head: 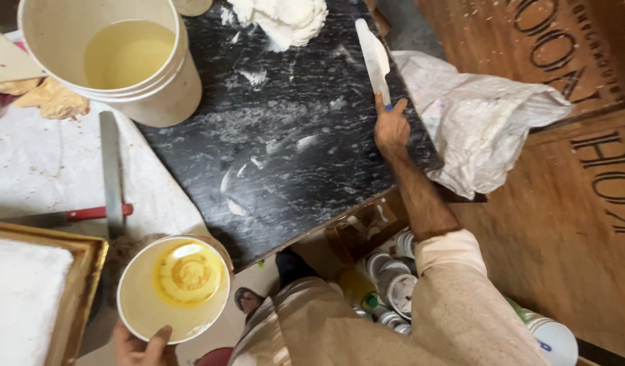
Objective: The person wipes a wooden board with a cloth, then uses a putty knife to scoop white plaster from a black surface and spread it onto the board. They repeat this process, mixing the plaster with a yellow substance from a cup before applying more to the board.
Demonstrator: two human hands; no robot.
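Left hand (pixel 142 346) gripped near rim of small white tub (pixel 173 288) (yellow residue inside); tilt risked drips. Right hand (pixel 392 125) clamped putty knife (pixel 373 57) handle; blade could smear far white paste (pixel 282 17) across black marble slab (pixel 292 142).

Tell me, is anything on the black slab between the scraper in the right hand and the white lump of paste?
Nothing visible. The right hand holds the scraper over the black slab; its blade tip ends just right of the white lump of paste. Between them lie only thin white smears.
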